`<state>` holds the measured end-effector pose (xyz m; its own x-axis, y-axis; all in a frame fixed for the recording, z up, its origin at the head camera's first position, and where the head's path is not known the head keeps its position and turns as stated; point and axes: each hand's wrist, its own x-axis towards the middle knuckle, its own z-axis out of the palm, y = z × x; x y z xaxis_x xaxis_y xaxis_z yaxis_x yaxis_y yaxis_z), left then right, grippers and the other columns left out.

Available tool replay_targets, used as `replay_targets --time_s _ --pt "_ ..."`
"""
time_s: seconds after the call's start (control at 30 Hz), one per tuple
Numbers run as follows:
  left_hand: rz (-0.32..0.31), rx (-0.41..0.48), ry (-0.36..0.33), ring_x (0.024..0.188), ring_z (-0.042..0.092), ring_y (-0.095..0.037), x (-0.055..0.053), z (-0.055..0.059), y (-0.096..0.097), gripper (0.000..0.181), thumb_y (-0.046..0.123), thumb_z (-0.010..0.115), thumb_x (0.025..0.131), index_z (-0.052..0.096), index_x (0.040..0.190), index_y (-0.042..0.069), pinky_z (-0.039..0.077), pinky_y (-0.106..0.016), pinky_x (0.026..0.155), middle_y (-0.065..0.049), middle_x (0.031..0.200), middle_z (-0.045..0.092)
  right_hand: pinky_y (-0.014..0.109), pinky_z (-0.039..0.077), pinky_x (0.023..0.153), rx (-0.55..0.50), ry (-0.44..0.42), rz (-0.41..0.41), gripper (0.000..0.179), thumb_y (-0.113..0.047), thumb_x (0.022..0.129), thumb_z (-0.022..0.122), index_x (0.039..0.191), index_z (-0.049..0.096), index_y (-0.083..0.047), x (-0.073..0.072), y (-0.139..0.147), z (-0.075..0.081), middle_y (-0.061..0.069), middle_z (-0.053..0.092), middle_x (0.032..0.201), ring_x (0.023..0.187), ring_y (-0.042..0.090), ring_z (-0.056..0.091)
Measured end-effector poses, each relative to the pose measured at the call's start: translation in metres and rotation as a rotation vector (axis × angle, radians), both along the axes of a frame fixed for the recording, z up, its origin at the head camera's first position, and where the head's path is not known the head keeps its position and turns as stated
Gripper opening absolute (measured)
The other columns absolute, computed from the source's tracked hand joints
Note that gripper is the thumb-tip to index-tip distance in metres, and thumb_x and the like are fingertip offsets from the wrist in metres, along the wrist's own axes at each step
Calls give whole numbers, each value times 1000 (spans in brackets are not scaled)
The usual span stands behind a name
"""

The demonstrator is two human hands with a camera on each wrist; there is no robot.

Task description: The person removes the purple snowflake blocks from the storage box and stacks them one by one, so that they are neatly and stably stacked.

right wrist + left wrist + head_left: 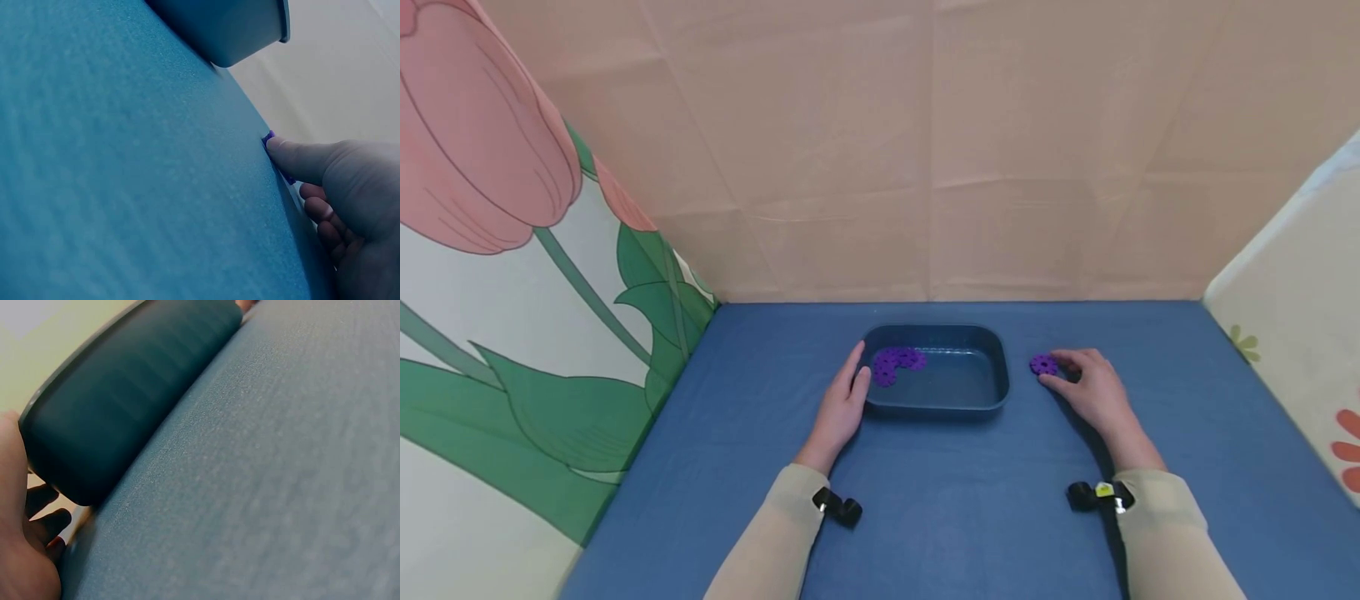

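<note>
A dark blue-green rectangular bin (936,408) stands on the table. Several purple notched discs (886,364) lie together in its left part. My left hand (841,408) rests against the bin's left end with fingers fairly straight, the thumb at the rim; in the left wrist view the other fingers are partly hidden behind the bin's end wall. To the right of the bin, my right hand (1093,392) pinches another purple notched disc (1042,364) between thumb and fingers. That disc (289,179) is edge-on, close at the tabletop in the right wrist view, partly covered by the thumb.
A blue cloth covers the table (940,500). Behind it hangs a plain beige cloth (925,167). A tulip-printed panel (572,333) borders the left side, and a pale flower-printed panel (1300,333) borders the right.
</note>
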<state>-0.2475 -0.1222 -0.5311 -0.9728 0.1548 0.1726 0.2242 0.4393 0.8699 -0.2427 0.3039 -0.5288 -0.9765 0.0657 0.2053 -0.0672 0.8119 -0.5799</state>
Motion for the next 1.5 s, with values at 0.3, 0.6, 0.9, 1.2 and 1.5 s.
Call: replay_targets --time_s 0.3,0.6,0.9,1.2,1.5 --pt "6 0 0 143 21 -7 -1 0 0 52 52 34 104 22 153 44 23 -45 115 24 154 22 60 39 88 5 12 -5 56 -40 87 74 127 61 -4 -2 -1 -2 21 51 120 108 39 48" --pt "-1 4 0 143 21 -7 0 1 0 52 52 34 104 21 154 43 23 -44 115 24 155 22 60 39 86 16 29 6 54 -40 88 73 126 62 -3 -1 0 -1 22 52 117 106 39 49" --pt "9 -6 25 143 23 -10 -1 -1 1 50 44 36 105 23 153 42 24 -45 115 20 155 24 60 38 86 12 29 9 54 -42 88 71 125 62 -3 0 1 0 21 52 119 108 40 48" --pt "14 -8 25 143 23 -8 -2 -2 0 51 42 37 106 24 155 37 24 -43 115 22 154 24 59 39 86 11 25 4 53 -39 87 73 125 63 -4 -2 0 -1 21 52 118 107 39 48" --pt "14 -10 12 143 23 -8 -3 -3 2 53 49 35 104 23 155 38 24 -44 115 24 154 24 59 40 87 -36 26 -6 58 -38 88 73 130 59 -1 -3 3 0 23 53 119 108 40 50"
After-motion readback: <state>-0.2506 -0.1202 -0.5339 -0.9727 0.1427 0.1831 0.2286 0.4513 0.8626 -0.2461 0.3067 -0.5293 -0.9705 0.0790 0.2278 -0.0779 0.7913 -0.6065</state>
